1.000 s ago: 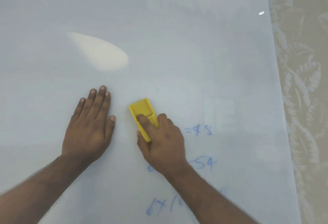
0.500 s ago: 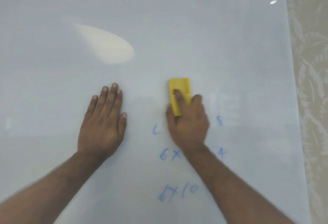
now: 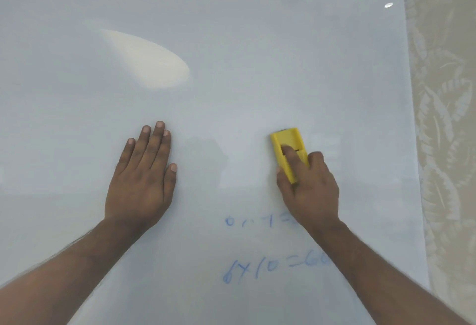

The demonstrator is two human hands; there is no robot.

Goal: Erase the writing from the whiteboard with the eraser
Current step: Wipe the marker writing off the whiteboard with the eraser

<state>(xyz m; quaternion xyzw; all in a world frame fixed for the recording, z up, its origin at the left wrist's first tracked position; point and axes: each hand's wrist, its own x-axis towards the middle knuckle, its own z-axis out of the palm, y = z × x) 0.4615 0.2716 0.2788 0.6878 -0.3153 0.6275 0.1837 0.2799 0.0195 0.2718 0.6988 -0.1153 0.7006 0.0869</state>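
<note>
The whiteboard (image 3: 231,41) fills almost the whole head view. My right hand (image 3: 309,188) grips a yellow eraser (image 3: 287,144) and presses it flat on the board, right of centre. My left hand (image 3: 144,180) rests flat on the board, palm down, fingers together, holding nothing. Below the eraser a faint, half-smeared blue line of writing (image 3: 257,221) shows, partly hidden by my right wrist. Under it a clearer blue line (image 3: 268,269) reads "6x10=60", its right end blurred.
The board's right edge (image 3: 412,118) runs top to bottom, with a beige leaf-patterned wall (image 3: 443,144) beyond it. A small round mounting fitting (image 3: 388,5) sits near the upper right corner. A bright light reflection (image 3: 146,59) lies on the upper left.
My right hand has swept the eraser from beside my left hand to the right. The "=48" line is gone and the line below it is smeared. My left hand stayed flat.
</note>
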